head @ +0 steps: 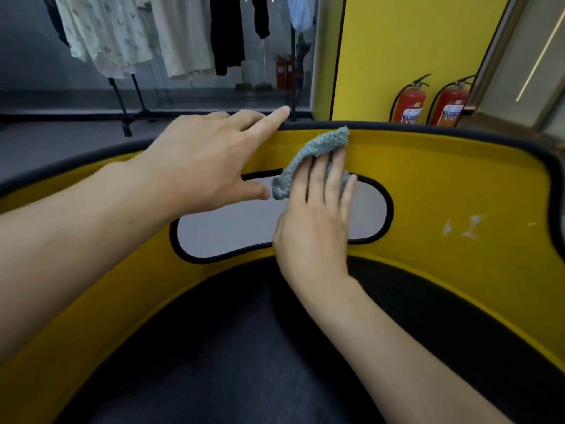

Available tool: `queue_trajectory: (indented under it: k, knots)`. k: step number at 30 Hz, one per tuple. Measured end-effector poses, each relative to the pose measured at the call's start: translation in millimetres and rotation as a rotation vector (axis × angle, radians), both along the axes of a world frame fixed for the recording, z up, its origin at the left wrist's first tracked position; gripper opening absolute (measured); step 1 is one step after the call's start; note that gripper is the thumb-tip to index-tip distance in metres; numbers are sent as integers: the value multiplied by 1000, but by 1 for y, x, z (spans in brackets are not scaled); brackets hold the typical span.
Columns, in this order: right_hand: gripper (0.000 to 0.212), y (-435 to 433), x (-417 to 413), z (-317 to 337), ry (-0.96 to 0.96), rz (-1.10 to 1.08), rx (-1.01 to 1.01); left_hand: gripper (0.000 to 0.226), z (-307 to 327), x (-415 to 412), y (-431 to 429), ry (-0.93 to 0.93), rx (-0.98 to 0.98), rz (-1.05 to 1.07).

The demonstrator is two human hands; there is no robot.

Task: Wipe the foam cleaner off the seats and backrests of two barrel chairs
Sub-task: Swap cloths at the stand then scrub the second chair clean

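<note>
A yellow barrel chair fills the view, its curved backrest (pixel 428 185) edged in black, with a grey oval patch (pixel 232 231) in the middle and a dark seat (pixel 244 347) below. My right hand (pixel 315 221) presses a grey-blue knitted cloth (pixel 315 148) flat against the backrest at the patch's upper edge. The fingers are straight over the cloth. My left hand (pixel 208 157) rests on the backrest's top rim with fingers spread. A few white foam streaks (pixel 467 228) remain on the yellow at the right.
Behind the chair stands a clothes rack (pixel 128 96) with hanging shirts in front of a glass wall. Two red fire extinguishers (pixel 409 102) stand against a yellow wall (pixel 412 41) at the back right.
</note>
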State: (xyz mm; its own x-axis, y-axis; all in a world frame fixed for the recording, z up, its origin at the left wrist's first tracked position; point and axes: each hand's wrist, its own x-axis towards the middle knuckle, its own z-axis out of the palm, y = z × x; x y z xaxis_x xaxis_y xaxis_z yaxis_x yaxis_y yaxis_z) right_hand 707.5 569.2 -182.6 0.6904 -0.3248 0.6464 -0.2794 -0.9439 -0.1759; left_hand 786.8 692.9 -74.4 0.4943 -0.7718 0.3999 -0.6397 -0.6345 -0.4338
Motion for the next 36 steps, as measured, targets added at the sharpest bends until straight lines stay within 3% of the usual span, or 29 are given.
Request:
queue_trajectory:
  k: [5,8,12,16,22,27,30,33,36]
  knots:
    - [75,23,12,-11,12,110,-29,105,-6,10,2,-33,-45,-31]
    - [87,-3,0,-14,47,-78,35,106,-2,7,-3,-23,-57,1]
    - [85,-15,-9,-8,43,-238,88,104,5,7,-6,23,-55,-12]
    - [79,-14,-6,-8,-30,-157,65,101,8,14,-4,79,-41,-9]
    - [79,-68,-28,-12,45,-6,-214,101,7,13,0,86,-68,47]
    - [87,-30,-19,1,64,-27,34,98,20,-10,4,183,-52,41]
    - [84,29,3,10,41,95,149,98,26,-10,3,279,-11,89]
    - [82,42,10,6,56,170,84,110,24,-3,3,310,63,89]
    - [88,1,2,-8,26,161,-25,116,22,-3,4,290,124,101]
